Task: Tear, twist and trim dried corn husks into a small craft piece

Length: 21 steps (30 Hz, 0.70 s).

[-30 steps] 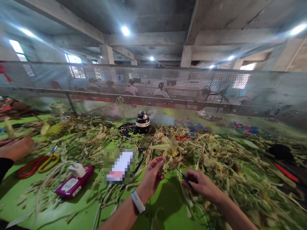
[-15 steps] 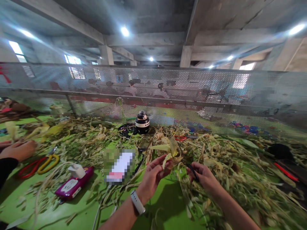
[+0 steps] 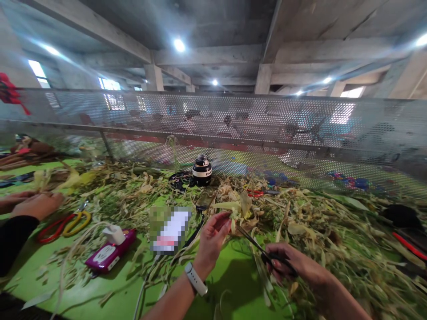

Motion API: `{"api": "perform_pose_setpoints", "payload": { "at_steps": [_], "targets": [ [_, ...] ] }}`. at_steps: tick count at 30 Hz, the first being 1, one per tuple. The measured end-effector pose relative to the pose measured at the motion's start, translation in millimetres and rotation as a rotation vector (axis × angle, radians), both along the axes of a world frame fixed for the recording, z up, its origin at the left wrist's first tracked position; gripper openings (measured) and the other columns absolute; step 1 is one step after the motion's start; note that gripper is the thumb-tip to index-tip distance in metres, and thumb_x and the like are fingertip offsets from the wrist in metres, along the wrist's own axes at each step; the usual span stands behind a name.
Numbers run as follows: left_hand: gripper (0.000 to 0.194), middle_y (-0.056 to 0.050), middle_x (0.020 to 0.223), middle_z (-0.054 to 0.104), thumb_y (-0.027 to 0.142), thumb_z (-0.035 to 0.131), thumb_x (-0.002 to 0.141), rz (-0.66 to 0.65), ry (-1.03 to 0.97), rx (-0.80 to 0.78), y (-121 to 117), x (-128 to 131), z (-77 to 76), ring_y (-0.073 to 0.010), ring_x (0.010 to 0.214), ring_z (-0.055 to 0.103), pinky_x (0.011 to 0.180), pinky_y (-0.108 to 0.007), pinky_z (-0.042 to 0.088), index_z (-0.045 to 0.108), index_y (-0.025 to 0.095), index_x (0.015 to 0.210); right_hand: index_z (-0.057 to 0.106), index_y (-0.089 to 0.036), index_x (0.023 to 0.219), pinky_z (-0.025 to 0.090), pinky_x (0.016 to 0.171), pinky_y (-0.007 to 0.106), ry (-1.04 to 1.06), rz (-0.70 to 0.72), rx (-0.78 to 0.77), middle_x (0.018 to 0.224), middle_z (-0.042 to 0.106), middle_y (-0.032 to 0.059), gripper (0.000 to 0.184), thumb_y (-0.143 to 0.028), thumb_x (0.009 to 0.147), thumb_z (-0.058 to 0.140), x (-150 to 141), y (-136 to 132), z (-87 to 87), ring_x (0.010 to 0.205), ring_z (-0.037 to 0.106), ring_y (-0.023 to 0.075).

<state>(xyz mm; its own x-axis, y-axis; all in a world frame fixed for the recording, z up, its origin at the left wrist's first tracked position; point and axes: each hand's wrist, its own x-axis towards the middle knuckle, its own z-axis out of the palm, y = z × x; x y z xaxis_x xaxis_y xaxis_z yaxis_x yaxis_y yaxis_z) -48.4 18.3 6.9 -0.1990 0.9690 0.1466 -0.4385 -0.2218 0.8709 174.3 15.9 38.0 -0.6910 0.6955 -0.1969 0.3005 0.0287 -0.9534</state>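
Note:
Pinched in the fingertips of my left hand (image 3: 213, 238) is a pale corn husk (image 3: 234, 223), with more dried husk leaves around and behind it. Where the held piece ends among those leaves I cannot tell. My right hand (image 3: 288, 260) is wrapped round the dark handles of a pair of scissors (image 3: 251, 239). Their blades point up and left, tips close to the husk at my left fingers. Whether the blades touch it is not clear. A pale watch strap circles my left wrist.
Husk scraps cover much of the green table (image 3: 230, 284). To the left lie a phone (image 3: 173, 229), a purple power strip (image 3: 111, 255) with a white plug and cables, and red-yellow scissors (image 3: 65, 224) near another person's hands (image 3: 40, 204). A black jar (image 3: 202, 171) stands before a perforated metal screen (image 3: 150, 111).
My right hand has moved down and to the right, and the scissors' blades now show, pointing at the husk. My left hand still pinches the husk. The whole view has shifted slightly.

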Motion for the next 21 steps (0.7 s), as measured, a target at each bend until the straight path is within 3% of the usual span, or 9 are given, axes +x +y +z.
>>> {"api": "perform_pose_setpoints", "payload": {
  "at_steps": [10,15,21],
  "targets": [
    [0.030,-0.005,0.087,0.069,0.028,0.074,0.064,-0.091,-0.005,0.011,1,1,-10.2,-0.0134,0.077,0.061,0.070,-0.023,0.047,0.067,0.020,0.093,0.050,-0.015,0.073,0.032,0.052,0.020,-0.050,-0.053,0.029,0.065,0.051,-0.0016,0.046,-0.060,0.069,0.059,-5,-7,8.9,0.057,0.048,0.0096],
    [0.027,-0.005,0.092,0.069,0.028,0.073,0.066,-0.194,-0.020,-0.006,0,1,-12.8,-0.0126,0.078,0.060,0.068,-0.021,0.045,0.068,0.020,0.091,0.046,-0.016,0.067,0.029,0.048,0.019,-0.041,0.038,0.014,0.058,0.047,-0.0036,0.043,-0.056,0.069,0.060,-10,-5,7.0,0.051,0.044,0.0078],
    [0.028,-0.005,0.089,0.069,0.029,0.075,0.064,-0.253,-0.029,-0.010,-1,1,-12.9,-0.0136,0.080,0.060,0.073,-0.023,0.044,0.069,0.020,0.090,0.047,-0.016,0.068,0.029,0.046,0.018,-0.003,0.050,0.002,0.057,0.049,-0.0036,0.037,-0.050,0.072,0.061,-12,-4,0.0,0.049,0.045,0.0079]
  ]
}}
